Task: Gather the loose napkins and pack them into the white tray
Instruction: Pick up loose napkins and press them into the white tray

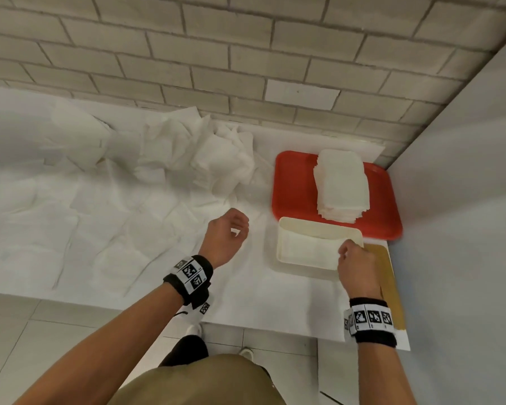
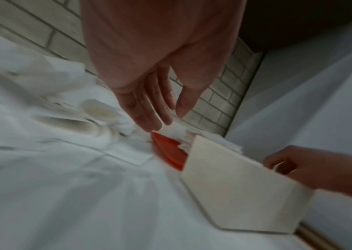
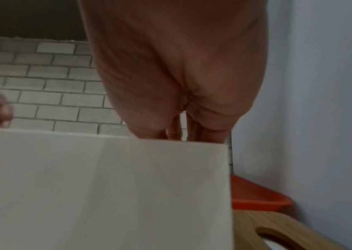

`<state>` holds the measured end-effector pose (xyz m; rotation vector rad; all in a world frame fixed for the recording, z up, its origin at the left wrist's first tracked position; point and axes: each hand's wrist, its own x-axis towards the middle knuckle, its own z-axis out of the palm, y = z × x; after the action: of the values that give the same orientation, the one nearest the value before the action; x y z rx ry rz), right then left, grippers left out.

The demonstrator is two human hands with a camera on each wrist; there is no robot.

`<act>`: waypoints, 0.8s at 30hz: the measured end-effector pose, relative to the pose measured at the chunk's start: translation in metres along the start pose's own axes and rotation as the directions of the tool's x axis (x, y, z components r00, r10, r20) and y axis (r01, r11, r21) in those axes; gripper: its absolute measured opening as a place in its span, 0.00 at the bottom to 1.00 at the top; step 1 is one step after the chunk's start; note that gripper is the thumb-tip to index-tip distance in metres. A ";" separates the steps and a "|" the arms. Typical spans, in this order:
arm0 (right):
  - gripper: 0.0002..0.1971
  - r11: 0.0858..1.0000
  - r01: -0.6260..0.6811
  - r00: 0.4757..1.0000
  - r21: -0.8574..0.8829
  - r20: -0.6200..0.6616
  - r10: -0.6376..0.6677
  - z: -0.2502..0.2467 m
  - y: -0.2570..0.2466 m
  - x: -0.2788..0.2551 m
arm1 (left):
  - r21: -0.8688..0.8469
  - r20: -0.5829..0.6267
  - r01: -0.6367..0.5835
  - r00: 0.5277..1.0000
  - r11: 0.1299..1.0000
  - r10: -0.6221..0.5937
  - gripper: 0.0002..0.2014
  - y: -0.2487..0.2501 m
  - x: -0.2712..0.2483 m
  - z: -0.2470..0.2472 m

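Note:
The white tray [image 1: 304, 247] sits at the table's right, just in front of the red tray [image 1: 292, 188]. My right hand [image 1: 346, 252] grips its right rim, fingers [image 3: 194, 133] hooked over the edge; the tray [image 3: 106, 186] looks tilted up in the wrist views. My left hand [image 1: 240, 226] hovers left of the tray, holding nothing, its fingers [image 2: 149, 115] stretched out above the table. Loose napkins [image 1: 211, 159] are heaped against the brick wall, and more lie flat across the table [image 1: 85, 223]. The tray's inside looks bare.
A neat stack of napkins [image 1: 342, 185] stands on the red tray. A wooden board [image 1: 383, 276] with a handle hole [image 3: 277, 238] lies under the white tray's right side. A grey wall [image 1: 465, 200] closes the right; the brick wall runs along the back.

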<state>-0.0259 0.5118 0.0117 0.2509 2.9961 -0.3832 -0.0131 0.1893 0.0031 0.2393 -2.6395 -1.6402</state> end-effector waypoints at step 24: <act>0.41 0.807 0.315 0.887 0.499 0.149 -0.437 0.150 -0.321 -0.073 | 0.352 0.224 -0.195 0.967 0.915 0.120 0.33 -0.146 0.013 -0.220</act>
<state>0.0022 0.1554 -0.0457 -0.3546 2.6335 -1.0872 0.0137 -0.0711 -0.0298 -0.1410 -3.0103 -1.1598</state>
